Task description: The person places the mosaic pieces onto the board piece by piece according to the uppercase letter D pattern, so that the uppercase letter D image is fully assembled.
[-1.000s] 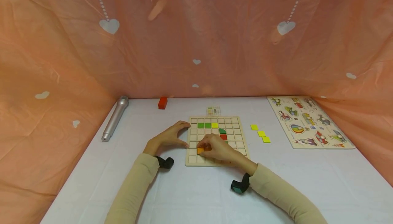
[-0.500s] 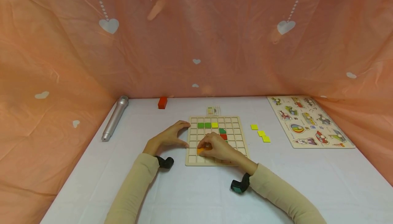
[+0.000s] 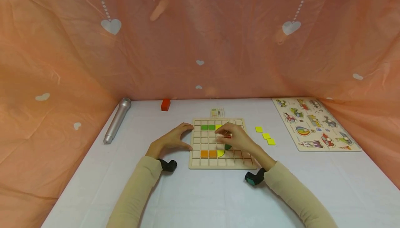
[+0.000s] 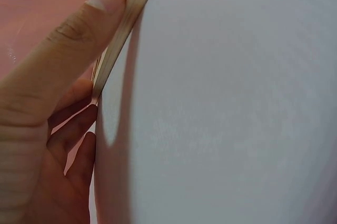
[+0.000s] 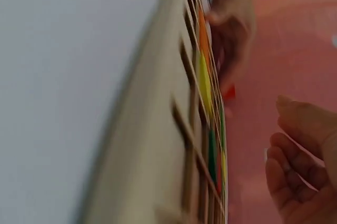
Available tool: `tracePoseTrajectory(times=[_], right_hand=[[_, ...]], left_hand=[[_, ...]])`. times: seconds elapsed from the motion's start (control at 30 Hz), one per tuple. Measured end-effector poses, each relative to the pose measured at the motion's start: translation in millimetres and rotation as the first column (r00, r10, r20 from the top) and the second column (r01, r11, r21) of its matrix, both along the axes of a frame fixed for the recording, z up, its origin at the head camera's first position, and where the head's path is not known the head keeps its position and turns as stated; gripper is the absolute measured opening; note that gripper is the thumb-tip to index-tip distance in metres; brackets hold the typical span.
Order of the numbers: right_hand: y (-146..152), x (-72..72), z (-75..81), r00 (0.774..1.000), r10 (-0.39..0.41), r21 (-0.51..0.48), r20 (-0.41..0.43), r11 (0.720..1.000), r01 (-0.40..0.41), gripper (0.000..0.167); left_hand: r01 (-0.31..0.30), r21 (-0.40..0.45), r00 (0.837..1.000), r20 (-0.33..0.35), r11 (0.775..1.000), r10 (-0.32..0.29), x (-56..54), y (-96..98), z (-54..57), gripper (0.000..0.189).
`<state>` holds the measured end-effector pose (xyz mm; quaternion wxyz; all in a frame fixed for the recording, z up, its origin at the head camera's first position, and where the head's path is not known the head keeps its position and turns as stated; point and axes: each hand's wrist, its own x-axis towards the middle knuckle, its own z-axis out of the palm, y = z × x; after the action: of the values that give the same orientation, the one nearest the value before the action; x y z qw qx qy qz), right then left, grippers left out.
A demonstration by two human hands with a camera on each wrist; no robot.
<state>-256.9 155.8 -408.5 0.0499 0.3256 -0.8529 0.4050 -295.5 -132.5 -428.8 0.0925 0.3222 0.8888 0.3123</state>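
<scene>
A wooden grid board (image 3: 197, 140) lies on the white table. My left hand (image 3: 170, 138) rests at its left edge, thumb and fingers spread; in the left wrist view the thumb (image 4: 79, 34) touches the rim. Above the board's right half hovers my right hand (image 3: 235, 137), fingers loosely bent, with nothing between them in the right wrist view. Two orange tiles (image 3: 208, 154) and a yellow rounded tile (image 3: 220, 153) sit in a near row, beside a dark green rounded tile (image 3: 228, 147). Two green tiles (image 3: 207, 127) and a partly covered yellow tile (image 3: 218, 127) fill far cells. My right hand hides other cells.
Three loose yellow tiles (image 3: 266, 136) lie right of the board. A small pattern card (image 3: 217, 113) is behind it. Farther out are a red block (image 3: 165, 105), a silver microphone-shaped tube (image 3: 117, 121) and a picture puzzle board (image 3: 316, 125). Pink cloth hangs around the table.
My right hand has let go of the orange tile, lifted, and moved right and away from me over the board. The orange tiles and yellow rounded tile are now uncovered. My left hand stays put.
</scene>
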Motion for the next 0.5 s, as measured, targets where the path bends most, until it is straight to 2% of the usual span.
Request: tracePoseTrajectory(times=[0.17,0.3,0.43,0.5], right_hand=[[43,-13.6,5.2,0.994,-0.11,-0.039,0.0,0.993,0.11,0.027],[79,-22.1,1.1,0.98,-0.194,-0.039,0.042,0.98,0.196,0.03],[108,-28.5,-6.4,0.957,-0.255,0.0,0.136,0.966,0.257,0.034],[118,-30.3,-8.7,0.937,-0.275,0.024,0.214,0.961,0.277,0.035]], left_hand=[[-0.009,0.0,1.0,0.008,1.0,0.009,1.2,0.4,1.4,0.084],[-0.013,-0.006,1.0,0.012,1.0,0.013,1.4,0.3,1.4,0.084],[-0.015,-0.004,1.0,0.022,1.0,0.015,2.2,0.1,2.2,0.085],[-0.013,0.0,1.0,0.023,1.0,0.013,2.7,0.3,2.7,0.085]])
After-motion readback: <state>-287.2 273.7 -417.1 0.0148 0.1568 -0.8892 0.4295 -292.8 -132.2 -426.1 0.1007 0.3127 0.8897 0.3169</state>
